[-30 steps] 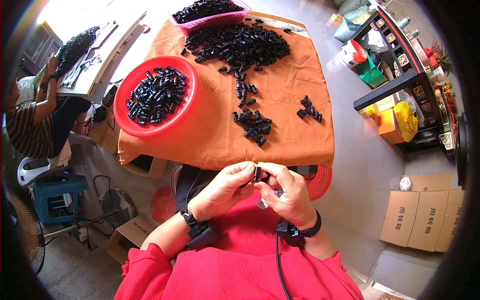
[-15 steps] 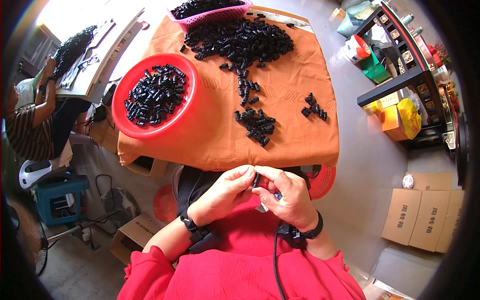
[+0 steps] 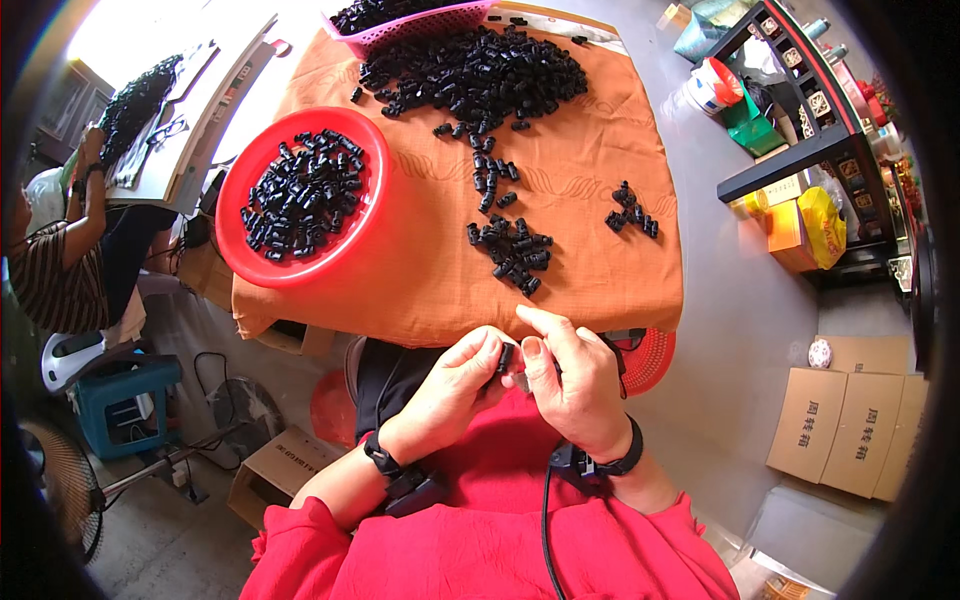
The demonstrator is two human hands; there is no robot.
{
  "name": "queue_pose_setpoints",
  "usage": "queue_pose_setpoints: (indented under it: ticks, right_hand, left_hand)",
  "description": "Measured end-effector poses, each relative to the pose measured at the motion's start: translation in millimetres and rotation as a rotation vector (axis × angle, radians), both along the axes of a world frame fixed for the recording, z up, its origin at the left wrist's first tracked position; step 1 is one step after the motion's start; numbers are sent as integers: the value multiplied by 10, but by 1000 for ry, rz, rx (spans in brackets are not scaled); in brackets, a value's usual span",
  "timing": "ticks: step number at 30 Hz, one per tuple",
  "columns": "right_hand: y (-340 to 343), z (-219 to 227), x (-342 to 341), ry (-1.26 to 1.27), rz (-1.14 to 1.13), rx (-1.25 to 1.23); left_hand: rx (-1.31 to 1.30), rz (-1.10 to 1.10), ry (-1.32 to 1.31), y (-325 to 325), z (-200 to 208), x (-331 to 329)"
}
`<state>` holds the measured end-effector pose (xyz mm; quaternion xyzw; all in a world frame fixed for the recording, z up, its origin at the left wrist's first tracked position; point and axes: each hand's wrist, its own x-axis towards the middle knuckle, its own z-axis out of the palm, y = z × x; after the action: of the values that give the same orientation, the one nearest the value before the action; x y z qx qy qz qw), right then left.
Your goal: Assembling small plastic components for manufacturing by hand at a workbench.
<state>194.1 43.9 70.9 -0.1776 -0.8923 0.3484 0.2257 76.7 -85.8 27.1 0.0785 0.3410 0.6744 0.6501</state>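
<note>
Left hand, lower centre of frame: thumb and fingers pinch one short black cylindrical fitting, tilted, just in front of the lower edge of the orange tablecloth. Right hand, just beside it: index finger extended toward the cloth, thumb raised near the fitting; whether the curled fingers grasp anything cannot be told. Black wristband on each wrist. Red round basin, left of upper centre, holds a pile of similar black pieces. Large loose heap of them at top centre, against a pink perforated basket, also filled; a narrow trail runs down from the heap to a small cluster at centre; second cluster lies to the right on the cloth. Seated co-worker at left edge; blue plastic stool below; cardboard boxes at lower right
</note>
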Motion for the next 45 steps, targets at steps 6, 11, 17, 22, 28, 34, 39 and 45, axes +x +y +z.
queue_pose_setpoints:
  ticks: [6,11,17,22,28,34,39,45]
  right_hand:
    - [-60,-69,-58,-62,-84,128]
    - [-58,-54,-79,-71,-69,166]
    - [-68,-66,-94,-77,-79,143]
    - [-67,-68,-98,-86,-88,145]
    - [-68,-69,-101,-81,-91,144]
    - [-56,-27,-126,-58,-120,65]
    - [-13,11,-137,-64,-148,-6]
    - [3,23,-149,-57,-153,-9]
  left_hand:
    - [-62,40,25,-25,4,22]
    - [-74,42,62,-24,33,29]
    - [-79,43,34,-26,3,36]
    - [-109,71,53,1,45,66]
    - [-94,64,94,-7,17,54]
    - [-106,101,110,65,118,56]
    - [-128,55,166,120,278,-3]
    - [-90,80,171,160,282,18]
